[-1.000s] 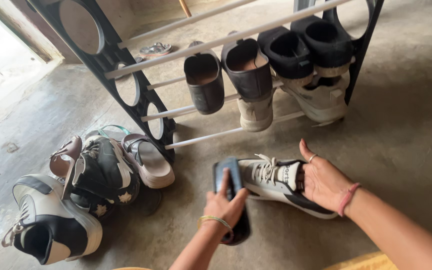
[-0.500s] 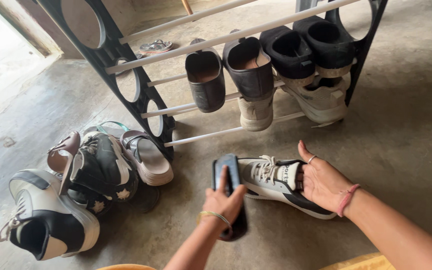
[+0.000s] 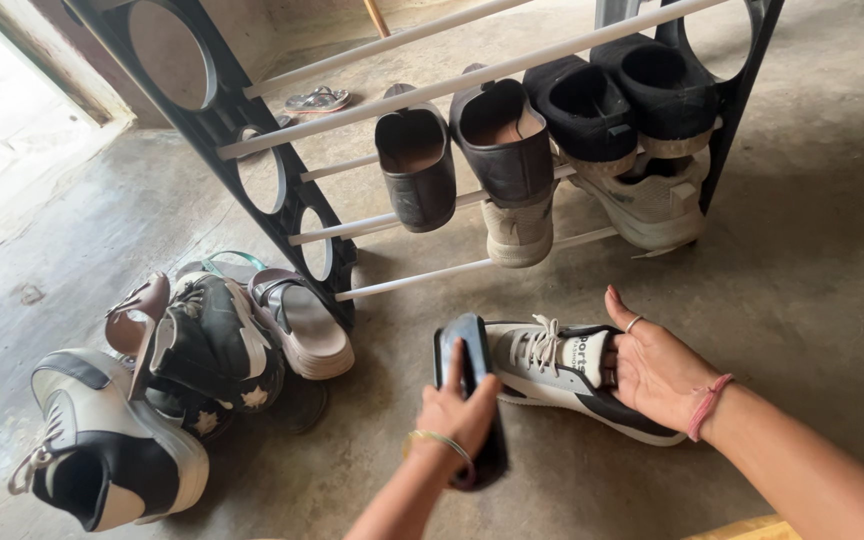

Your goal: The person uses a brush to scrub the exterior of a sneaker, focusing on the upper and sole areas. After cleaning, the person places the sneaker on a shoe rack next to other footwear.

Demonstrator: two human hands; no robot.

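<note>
My left hand (image 3: 459, 412) grips a dark flat brush (image 3: 464, 348) and presses it against the toe of a white and black sneaker (image 3: 557, 365) lying on the concrete floor. My right hand (image 3: 658, 375) has its fingers inside the sneaker's opening at the heel end and steadies it. A ring sits on one finger and a pink band on that wrist; a thin bangle circles my left wrist.
A black and white shoe rack (image 3: 282, 200) stands just behind, with dark shoes (image 3: 417, 165) and a white sneaker (image 3: 652, 200) on its rails. A pile of sneakers and sandals (image 3: 202, 345) lies on the floor at the left. A lone sandal (image 3: 315, 99) lies behind the rack.
My left hand with the brush has shifted slightly along the sneaker's toe. The view has moved a little; my right hand stays on the sneaker.
</note>
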